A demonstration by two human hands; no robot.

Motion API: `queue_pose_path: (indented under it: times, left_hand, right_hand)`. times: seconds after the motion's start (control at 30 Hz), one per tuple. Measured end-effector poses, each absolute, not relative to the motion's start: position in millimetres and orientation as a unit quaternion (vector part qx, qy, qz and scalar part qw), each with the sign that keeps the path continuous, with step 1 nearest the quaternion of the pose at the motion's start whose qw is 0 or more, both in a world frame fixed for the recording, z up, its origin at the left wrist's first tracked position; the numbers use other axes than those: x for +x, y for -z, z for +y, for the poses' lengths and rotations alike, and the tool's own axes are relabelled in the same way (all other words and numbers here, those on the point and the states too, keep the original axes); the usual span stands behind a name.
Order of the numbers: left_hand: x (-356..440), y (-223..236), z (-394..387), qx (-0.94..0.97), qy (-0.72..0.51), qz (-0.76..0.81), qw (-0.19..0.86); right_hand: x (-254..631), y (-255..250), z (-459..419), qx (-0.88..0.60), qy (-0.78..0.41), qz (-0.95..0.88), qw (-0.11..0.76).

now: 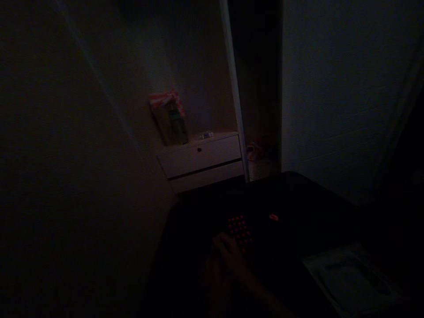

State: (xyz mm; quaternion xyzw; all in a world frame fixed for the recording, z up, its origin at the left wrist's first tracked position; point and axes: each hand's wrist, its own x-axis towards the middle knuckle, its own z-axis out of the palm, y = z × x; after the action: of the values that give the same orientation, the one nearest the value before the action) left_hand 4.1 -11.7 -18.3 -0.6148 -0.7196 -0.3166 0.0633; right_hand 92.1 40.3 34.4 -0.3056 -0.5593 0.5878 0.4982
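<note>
In very dim light, my two hands are together above a black surface near the bottom middle. My right hand (230,251) has its fingers curled in against the left; whatever they may hold is hidden. Darker and blurrier, my left hand (215,271) lies just below and to the left of it, its fingers too dark to make out. Right behind the hands glows a grid of red lights (240,229), partly covered by the right hand. Farther right, a small orange-red glowing ring (273,217) shows on the black surface.
A pale flat packet or sheet (351,278) lies at the lower right of the black surface (291,194). Beyond stands a white drawer unit (212,154) with a red-topped bag (168,119) on its shelf. A pale door or panel (334,97) is on the right.
</note>
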Motion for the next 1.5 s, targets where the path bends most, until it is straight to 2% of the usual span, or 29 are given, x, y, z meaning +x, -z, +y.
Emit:
queue_pose_path:
  times: [1.5]
  left_hand:
    - [5.7,22.4,-11.6,-0.614,0.320,-0.713,0.109]
  right_hand:
    - [92.3,-37.9,40.1,-0.308,-0.594,-0.554,0.495]
